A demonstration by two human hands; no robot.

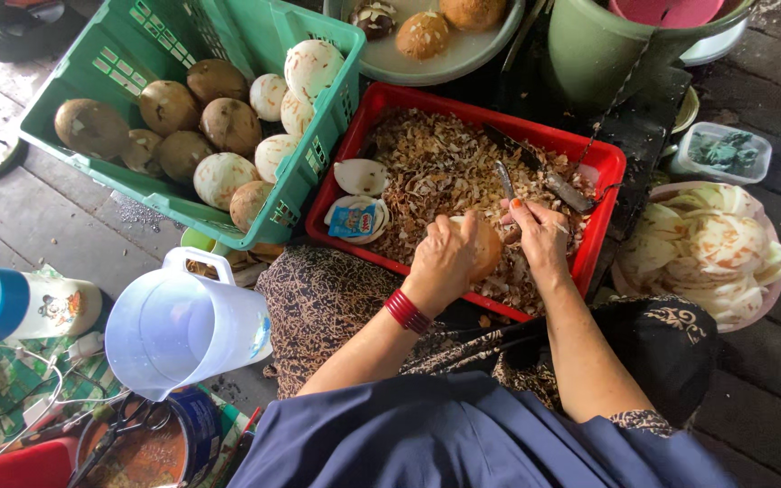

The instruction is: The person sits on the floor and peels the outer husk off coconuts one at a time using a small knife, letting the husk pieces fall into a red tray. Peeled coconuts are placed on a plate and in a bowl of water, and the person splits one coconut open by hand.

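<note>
My left hand [443, 262], with red bangles at the wrist, grips a round brown-skinned coconut kernel [484, 246] over the red crate [600, 203]. My right hand [540, 237] holds a small metal peeler [504, 179] whose blade points up and away, right beside the kernel. The crate is full of brown shavings [436, 172] and holds a white shell piece [360, 176], a small packet [354, 220] and a long knife [540, 169].
A green crate [119, 63] of brown and peeled white coconuts sits at the upper left. A pink bowl of white coconut pieces [707, 248] is on the right. A clear jug [183, 325], blue-lidded container [11, 303], green bucket [598, 45] and pale dish [427, 50] stand around.
</note>
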